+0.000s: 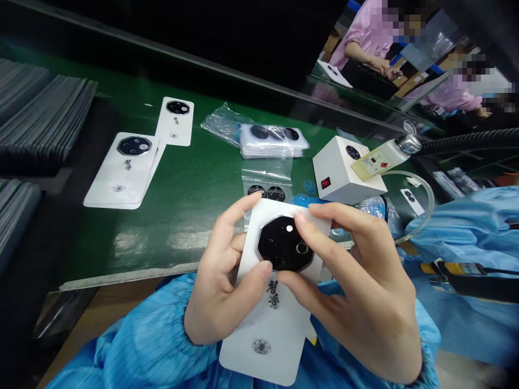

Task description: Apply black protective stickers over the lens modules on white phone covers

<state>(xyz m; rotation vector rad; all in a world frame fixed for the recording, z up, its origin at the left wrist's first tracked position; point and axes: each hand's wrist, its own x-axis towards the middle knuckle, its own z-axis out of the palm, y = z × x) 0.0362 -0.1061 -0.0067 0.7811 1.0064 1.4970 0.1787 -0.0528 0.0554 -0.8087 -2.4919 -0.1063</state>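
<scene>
Both hands hold a white back cover up over the near edge of the green belt, close in front of the blue sleeves. The cover is a flat white panel with rounded corners, tilted so its lower end points toward the person. It bears dark brush-style characters at mid-length and a small round seal near the bottom.

Near its top sits a black octagonal plate, glossy, with 1 bright white dot and 1 ringed lens opening.

The left hand is closed around the cover's left edge: forefinger along the top left corner, thumb pressed at the plate's lower left rim. The right hand pinches the plate, forefinger on its upper right rim and thumb on its lower rim, the other fingers spread behind the cover.

On the belt, toward the far left corner, lie 2 more white covers, one overlapping the other's corner. Near the far edge, mid-belt, a stack of bagged covers rests, with a clear bag just in front of it.

At the right edge stand a white box with a red switch and a bottle with a metal cap. Grey ribbed trays lie left of the belt. Beyond the far rail, 2 people in pink sleeves work.
</scene>
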